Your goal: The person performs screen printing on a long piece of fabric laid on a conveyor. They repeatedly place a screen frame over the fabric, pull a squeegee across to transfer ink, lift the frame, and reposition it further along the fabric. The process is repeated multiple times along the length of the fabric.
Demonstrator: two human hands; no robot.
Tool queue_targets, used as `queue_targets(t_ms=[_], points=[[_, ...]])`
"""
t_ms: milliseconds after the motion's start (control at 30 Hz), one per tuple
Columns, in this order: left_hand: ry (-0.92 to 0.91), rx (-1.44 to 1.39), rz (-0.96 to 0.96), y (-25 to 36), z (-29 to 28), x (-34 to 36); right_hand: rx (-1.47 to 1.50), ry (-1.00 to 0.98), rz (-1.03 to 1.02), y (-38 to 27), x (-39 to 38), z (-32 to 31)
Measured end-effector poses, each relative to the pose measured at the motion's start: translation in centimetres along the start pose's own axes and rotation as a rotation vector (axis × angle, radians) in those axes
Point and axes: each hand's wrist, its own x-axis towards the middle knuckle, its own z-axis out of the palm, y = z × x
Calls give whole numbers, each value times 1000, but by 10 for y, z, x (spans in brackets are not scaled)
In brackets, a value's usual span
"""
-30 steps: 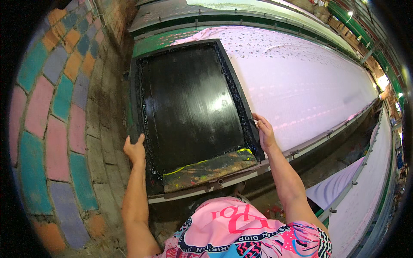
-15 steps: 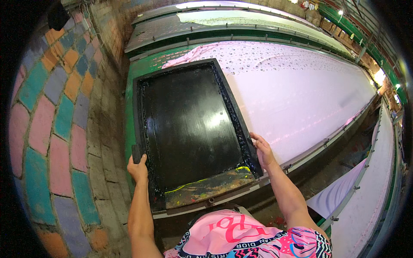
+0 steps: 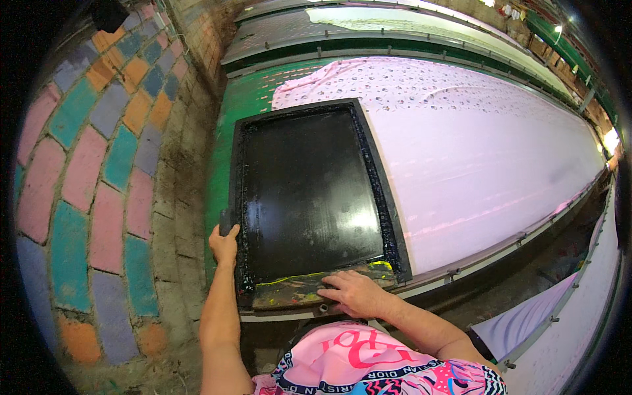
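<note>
My left hand is closed around a dark block on the left edge of a large black screen frame. The frame lies flat on a long green table, beside pale pink fabric with small printed motifs on its far part. A paint-spattered strip with yellow smears runs along the frame's near end. My right hand rests there with fingers apart, apparently touching the strip and holding nothing. Whether the black surface is wet is unclear.
A wall of pastel painted blocks runs along the left. More long tables stand behind, one bearing pale fabric. On the right, another white-covered table with clamps runs alongside, a purple sheet hanging by it. My pink shirt shows below.
My right hand has let go of the frame's right edge and moved down and left onto the near strip. My left hand stays on the left edge. The view has shifted slightly.
</note>
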Motion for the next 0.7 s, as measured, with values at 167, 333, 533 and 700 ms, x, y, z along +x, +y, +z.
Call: queue_targets(t_ms=[167,333,533,700], points=[[-2,-132,58,2,5,-1,-199,-33,150,-10,15,9],[-31,-113,41,4,13,1,-329,-165,309,-25,63,19],[51,-92,149,4,18,-6,-288,-321,498,-24,87,0],[18,-138,144,4,17,-6,-349,-382,559,-53,79,13]])
